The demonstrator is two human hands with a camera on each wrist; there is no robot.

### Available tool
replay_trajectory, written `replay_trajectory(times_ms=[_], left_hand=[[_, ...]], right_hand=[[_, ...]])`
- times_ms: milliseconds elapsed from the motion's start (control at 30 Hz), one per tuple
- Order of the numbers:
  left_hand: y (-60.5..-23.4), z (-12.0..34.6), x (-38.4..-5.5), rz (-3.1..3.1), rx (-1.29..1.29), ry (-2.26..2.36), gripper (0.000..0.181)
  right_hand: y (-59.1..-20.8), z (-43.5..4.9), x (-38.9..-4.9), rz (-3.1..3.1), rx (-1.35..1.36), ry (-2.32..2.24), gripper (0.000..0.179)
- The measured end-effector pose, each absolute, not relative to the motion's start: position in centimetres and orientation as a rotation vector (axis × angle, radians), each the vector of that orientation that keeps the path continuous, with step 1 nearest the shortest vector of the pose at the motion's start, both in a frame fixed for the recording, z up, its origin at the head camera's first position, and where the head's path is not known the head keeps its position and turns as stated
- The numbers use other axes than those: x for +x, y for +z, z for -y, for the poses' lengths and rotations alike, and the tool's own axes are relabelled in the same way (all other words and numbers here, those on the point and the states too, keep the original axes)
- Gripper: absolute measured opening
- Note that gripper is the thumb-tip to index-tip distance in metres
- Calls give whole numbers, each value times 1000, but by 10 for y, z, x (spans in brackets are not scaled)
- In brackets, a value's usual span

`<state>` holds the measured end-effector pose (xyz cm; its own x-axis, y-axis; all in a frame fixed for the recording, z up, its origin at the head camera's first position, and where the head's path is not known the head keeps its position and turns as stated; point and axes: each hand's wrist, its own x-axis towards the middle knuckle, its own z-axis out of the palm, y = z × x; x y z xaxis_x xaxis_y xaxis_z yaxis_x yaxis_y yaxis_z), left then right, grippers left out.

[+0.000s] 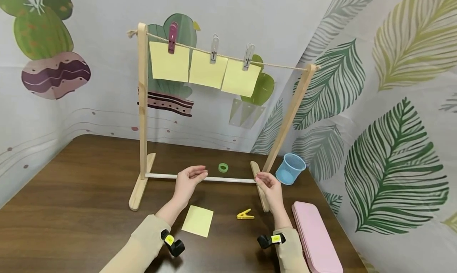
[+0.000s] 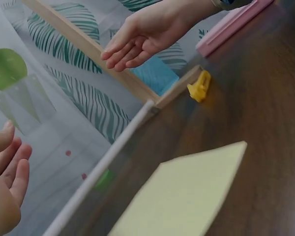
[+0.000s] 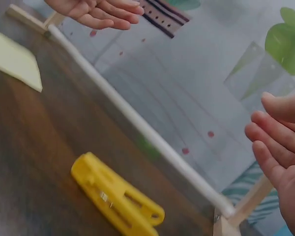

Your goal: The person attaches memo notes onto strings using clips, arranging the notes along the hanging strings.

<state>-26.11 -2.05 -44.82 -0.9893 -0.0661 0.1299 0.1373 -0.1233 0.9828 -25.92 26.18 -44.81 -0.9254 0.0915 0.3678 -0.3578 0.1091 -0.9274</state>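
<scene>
My left hand [image 1: 188, 182] hovers over the table with relaxed fingers and holds nothing; in the head view it overlaps the white crossbar [image 1: 228, 179]. Likewise my right hand [image 1: 270, 187] holds nothing, its fingers loosely bent near the foot of the right wooden post [image 1: 290, 116]. On the table between the forearms lie a yellow sticky note [image 1: 198, 221] and a yellow clothespin [image 1: 245, 214]. From the string above hang three yellow notes: one by a dark pink clip [image 1: 173, 38], the others by a clear clip [image 1: 214, 49] and another clear clip [image 1: 248, 56].
The left wooden post [image 1: 142, 106] stands on a wooden foot. Behind the crossbar lies a green tape roll [image 1: 223, 168]. A blue cup [image 1: 290, 169] stands beside the right post, and a pink case [image 1: 315, 237] lies along the table's right edge. A patterned cloth backs the table.
</scene>
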Motion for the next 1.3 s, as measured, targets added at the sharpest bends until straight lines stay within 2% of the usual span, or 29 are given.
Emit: replay_trajectory(times_ms=[233,467,767,1067,1300], left_hand=[[-462,25,-259,2225,-219,-2135,36],[-472,38,-262,2440,-514,-2056,43],[-472,47,-258,2687,-787,-1952,59],[-472,48,-252,2856,-1059,-1624,62],[-469,50,-247,2956,-1191,-1358,71]], right_hand=[[-459,-268,-258,2235,309,1810,30],[-467,-276,-259,2428,430,1708,32],[-470,-286,-258,2632,674,1631,49],[-468,-299,-255,2846,873,1588,69],[-467,-298,-253,2940,920,1531,71]])
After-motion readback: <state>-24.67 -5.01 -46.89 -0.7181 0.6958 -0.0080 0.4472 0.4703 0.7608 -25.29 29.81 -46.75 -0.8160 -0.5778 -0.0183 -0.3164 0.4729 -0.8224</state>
